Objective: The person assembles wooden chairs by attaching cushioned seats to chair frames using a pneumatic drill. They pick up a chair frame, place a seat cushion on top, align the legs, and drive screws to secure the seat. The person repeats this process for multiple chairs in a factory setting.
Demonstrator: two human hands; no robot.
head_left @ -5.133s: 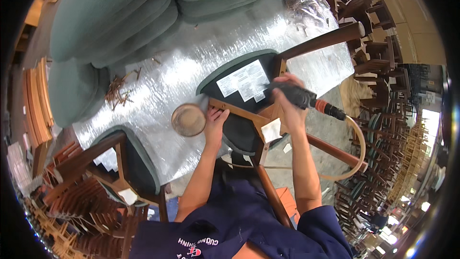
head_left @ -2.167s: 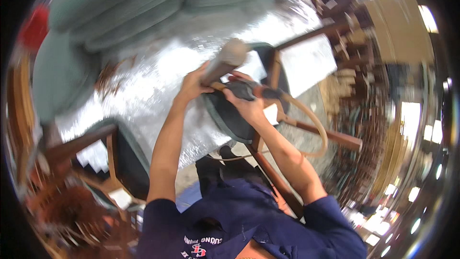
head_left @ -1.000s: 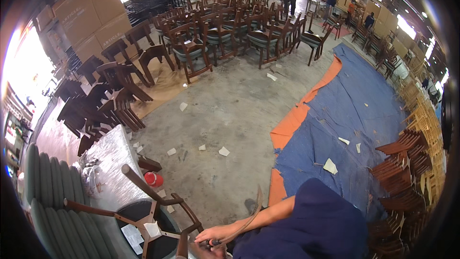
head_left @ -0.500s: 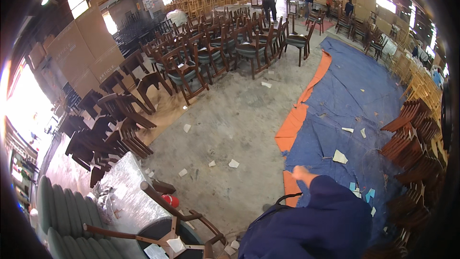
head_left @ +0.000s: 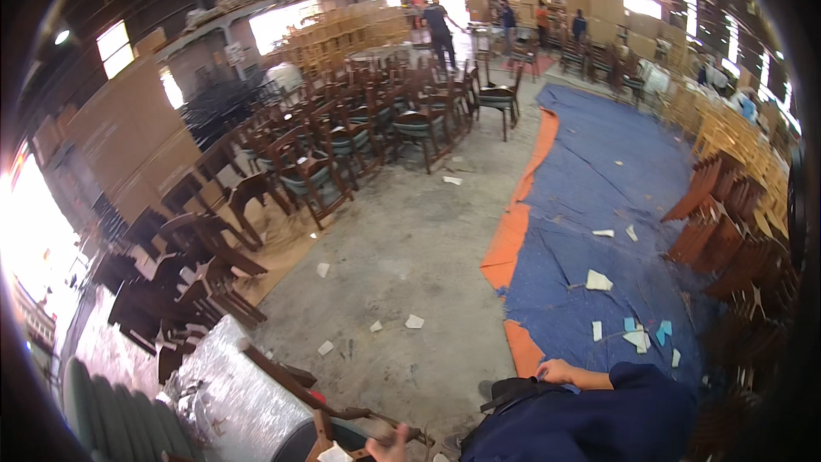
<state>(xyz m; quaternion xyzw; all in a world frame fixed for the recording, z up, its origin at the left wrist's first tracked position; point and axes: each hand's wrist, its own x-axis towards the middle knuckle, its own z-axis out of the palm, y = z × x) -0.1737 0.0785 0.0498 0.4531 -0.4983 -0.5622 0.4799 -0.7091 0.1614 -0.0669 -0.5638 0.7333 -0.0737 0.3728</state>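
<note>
At the lower edge, my left hand [head_left: 389, 447] closes on the brown wooden frame of a chair [head_left: 321, 423]. The chair lies tipped, with a round dark seat and a scrap of white paper on its crossed braces. My right hand [head_left: 560, 372] comes from a navy sleeve, its fingers curled at the edge of a black fabric piece [head_left: 516, 388] in front of my body. What those fingers hold, if anything, is hidden. Left of the chair stands a pack wrapped in clear plastic [head_left: 244, 385], beside grey-green padded cushions [head_left: 120, 415].
A blue tarp [head_left: 599, 197] with an orange folded edge [head_left: 505, 244] covers the floor on the right. Stacked brown chair parts [head_left: 714, 231] line its far side. Rows of upright chairs [head_left: 351, 133] stand ahead. Paper scraps [head_left: 414, 322] litter the concrete. A person [head_left: 440, 34] works far off.
My view has tilted up and shifted. My left hand has come into sight on the chair. My right hand has drawn lower, to the black fabric, and the chair sits lower in view.
</note>
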